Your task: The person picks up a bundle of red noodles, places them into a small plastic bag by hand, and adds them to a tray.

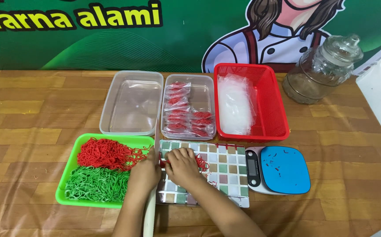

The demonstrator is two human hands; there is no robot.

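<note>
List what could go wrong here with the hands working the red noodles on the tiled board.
1. The left hand and right hand sit close together beside a long white blade-like tool; a finger could get nicked.
2. Red noodle strands lie loose on the checkered board and may scatter onto the table.
3. Red bits already dot the blue scale, which might skew weighing.

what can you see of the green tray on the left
The green tray is a shallow, bright green rectangular tray that looks like plastic, lying flat on the wood-patterned table. It holds red noodles at the far end and green noodles at the near end. The left hand rests over its right edge.
</note>
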